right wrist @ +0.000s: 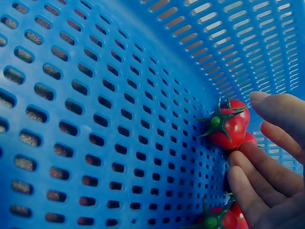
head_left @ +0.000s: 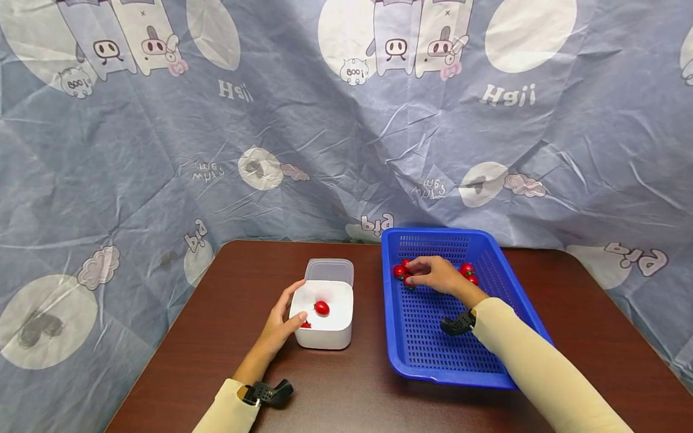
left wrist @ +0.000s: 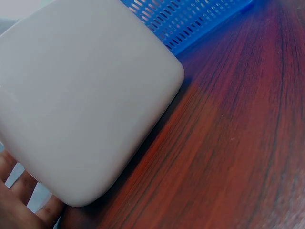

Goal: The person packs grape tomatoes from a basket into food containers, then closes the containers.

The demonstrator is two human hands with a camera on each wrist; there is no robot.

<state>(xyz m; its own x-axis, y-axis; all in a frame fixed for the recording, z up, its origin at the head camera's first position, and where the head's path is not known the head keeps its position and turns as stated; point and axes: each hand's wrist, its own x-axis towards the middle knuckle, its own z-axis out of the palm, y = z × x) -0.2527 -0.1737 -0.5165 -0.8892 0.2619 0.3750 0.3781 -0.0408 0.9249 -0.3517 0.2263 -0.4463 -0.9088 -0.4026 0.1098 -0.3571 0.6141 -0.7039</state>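
My left hand (head_left: pixel 289 307) grips the left side of a white square container (head_left: pixel 338 334), thumb on its near rim. Two red cherry tomatoes (head_left: pixel 322 308) lie inside it. In the left wrist view the container's wall (left wrist: pixel 86 95) fills the frame, with my left hand's fingers (left wrist: pixel 19 205) at the bottom left. My right hand (head_left: pixel 428 273) reaches into a blue perforated basket (head_left: pixel 392 337) over a cluster of tomatoes (head_left: pixel 399 270). In the right wrist view its fingers (right wrist: pixel 259 176) touch a stemmed tomato (right wrist: pixel 228 126), with the thumb just above it. More tomatoes (right wrist: pixel 219 220) lie below.
The container's clear lid (head_left: pixel 329 270) lies just behind it on the dark wooden table (head_left: pixel 216 337). More tomatoes (head_left: pixel 468 270) sit to the right of my hand in the basket. A blue patterned cloth (head_left: pixel 346 150) hangs behind the table.
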